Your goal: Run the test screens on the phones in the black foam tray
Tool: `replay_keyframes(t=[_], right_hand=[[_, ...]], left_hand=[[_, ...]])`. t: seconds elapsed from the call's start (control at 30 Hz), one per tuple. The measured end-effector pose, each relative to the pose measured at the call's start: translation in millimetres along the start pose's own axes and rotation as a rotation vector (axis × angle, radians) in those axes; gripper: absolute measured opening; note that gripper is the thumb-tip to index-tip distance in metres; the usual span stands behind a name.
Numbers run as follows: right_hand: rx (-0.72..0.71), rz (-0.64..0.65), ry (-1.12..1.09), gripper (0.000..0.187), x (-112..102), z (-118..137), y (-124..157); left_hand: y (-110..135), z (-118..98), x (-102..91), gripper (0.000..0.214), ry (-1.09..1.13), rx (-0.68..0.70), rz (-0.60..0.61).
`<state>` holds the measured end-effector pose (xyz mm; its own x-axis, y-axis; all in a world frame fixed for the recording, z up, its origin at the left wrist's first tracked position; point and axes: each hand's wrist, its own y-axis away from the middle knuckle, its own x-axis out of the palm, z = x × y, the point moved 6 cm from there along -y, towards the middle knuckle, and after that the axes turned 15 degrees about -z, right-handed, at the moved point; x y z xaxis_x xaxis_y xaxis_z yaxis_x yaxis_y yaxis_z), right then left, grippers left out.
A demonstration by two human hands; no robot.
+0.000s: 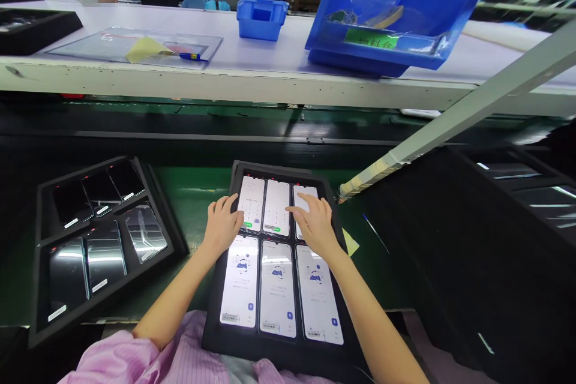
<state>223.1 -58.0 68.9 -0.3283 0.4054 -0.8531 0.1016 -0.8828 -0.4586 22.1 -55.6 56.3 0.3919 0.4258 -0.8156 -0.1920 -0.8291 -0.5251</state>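
A black foam tray (211, 336) in front of me holds several smartphones in two rows, all with lit screens. My left hand (221, 223) is at the upper left phone (252, 191), thumb over its keypad screen and the other fingers by the tray's edge. Over the upper right phone (302, 229) reaches my right hand (315, 222), its thumb pointing at the keypad of the upper middle phone (276, 198). Both hands are empty with fingers apart; whether the thumbs touch the glass I cannot tell. The lower phones, such as the lower middle one (278, 297), show a blue picture.
Left stands another black tray (155, 207) of dark-screened phones. A slanted metal post (450, 123) crosses the right side, near a pen (376, 233) and a yellow note (350, 243). Blue bins (261, 19) stand on the shelf (216, 81). People in blue work far behind.
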Motion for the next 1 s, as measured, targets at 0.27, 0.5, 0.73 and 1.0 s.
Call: replay_keyframes(t=[0.27,0.5,0.73,1.0], right_hand=[[0.088,0.067,0.006,0.057,3,-14,24],[0.082,0.047,-0.005,0.057,4,-16,23],[0.074,0.060,0.014,0.055,7,-16,25],[-0.022,0.087,0.027,0.052,13,-1,17]], left_hand=[[-5,-46,25.0,0.035,0.088,0.329,0.152],[-4,-28,8.0,0.035,-0.007,0.127,0.012],[6,-11,-6.8,0.035,-0.115,-0.088,-0.048],[6,-8,-2.9,0.039,-0.099,-0.103,-0.048]])
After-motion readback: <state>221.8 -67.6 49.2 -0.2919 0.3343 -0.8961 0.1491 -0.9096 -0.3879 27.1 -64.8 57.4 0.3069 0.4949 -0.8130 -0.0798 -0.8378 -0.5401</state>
